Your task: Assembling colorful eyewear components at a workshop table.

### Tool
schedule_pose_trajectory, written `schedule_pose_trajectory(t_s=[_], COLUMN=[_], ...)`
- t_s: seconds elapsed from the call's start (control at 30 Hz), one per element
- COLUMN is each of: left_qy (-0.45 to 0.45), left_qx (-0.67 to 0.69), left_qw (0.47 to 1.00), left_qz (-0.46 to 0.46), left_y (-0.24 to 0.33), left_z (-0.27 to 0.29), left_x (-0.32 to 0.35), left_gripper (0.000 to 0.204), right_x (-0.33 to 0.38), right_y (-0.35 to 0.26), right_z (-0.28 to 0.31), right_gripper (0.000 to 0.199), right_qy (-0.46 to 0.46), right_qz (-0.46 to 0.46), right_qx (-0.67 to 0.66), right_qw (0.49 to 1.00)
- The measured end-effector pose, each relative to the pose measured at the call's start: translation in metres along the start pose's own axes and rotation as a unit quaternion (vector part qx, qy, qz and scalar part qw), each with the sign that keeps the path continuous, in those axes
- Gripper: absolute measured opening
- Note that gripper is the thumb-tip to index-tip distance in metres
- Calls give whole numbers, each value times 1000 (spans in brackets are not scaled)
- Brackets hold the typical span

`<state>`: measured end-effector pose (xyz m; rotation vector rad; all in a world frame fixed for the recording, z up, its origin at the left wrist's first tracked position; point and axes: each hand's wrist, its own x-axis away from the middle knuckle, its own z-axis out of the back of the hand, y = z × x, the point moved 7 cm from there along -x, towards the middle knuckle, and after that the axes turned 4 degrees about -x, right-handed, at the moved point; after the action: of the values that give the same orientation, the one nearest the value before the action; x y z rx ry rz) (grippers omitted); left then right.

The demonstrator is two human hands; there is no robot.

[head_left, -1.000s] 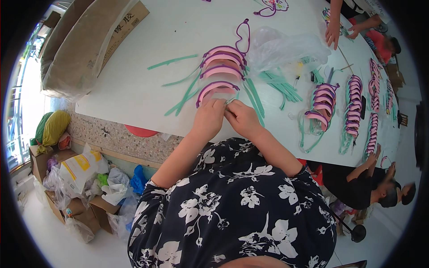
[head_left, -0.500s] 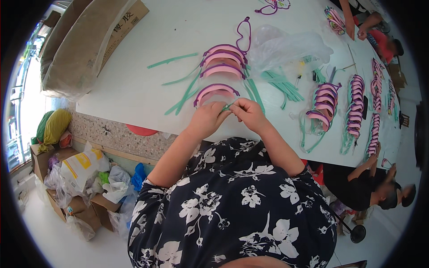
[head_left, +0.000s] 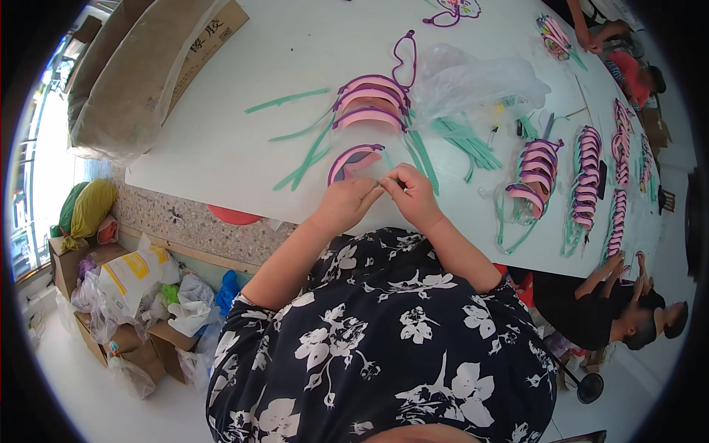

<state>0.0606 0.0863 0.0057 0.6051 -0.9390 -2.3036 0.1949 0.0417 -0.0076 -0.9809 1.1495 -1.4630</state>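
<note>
My left hand (head_left: 347, 201) and my right hand (head_left: 412, 193) meet near the table's front edge, fingertips pinched together. A thin green strap (head_left: 388, 159) leads down to the fingertips; its end is mostly hidden by them. Just beyond my left hand lies a pair of pink and purple swim goggles (head_left: 344, 156), tilted to the left. Farther away, several like goggles (head_left: 371, 94) sit in a nested stack with green straps spread to both sides. A loose purple frame (head_left: 405, 57) lies behind that stack.
Loose green straps (head_left: 467, 142) and a clear plastic bag (head_left: 473, 77) lie right of the stack. Rows of finished-looking goggles (head_left: 539, 170) stand farther right. A cardboard box (head_left: 199, 63) occupies the far left. Other people's hands (head_left: 609, 275) work at the right edge.
The nearest goggles have turned and tilted, with the left end now higher in the hands' view. The strap between my fingertips is less visible. A co-worker's hands at right have moved.
</note>
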Motion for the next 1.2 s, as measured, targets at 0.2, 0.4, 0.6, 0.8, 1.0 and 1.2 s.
schedule_pose_trajectory(t_s=[0.2,0.4,0.6,0.8,1.0,1.2], left_qy=[-8,-87,-72,174,114,78], left_qx=[-97,-52,54,22,-248,-369], left_qw=[995,994,996,967,957,923], left_qz=[-32,-39,-28,186,98,76], left_y=[20,30,17,-50,-102,-114], left_z=[-5,-36,-23,49,42,37], left_x=[17,26,31,31,16,7], left_gripper=[20,29,21,12,21,7], right_x=[-2,-32,-30,2,1,-19], right_y=[13,-11,33,52,62,48], right_z=[21,23,4,29,32,45], right_gripper=[11,15,16,12,16,22], right_qy=[-76,93,16,95,40,61], right_qz=[-91,137,51,-54,-93,-67], right_qx=[56,265,228,158,169,154], right_qw=[991,950,972,981,980,984])
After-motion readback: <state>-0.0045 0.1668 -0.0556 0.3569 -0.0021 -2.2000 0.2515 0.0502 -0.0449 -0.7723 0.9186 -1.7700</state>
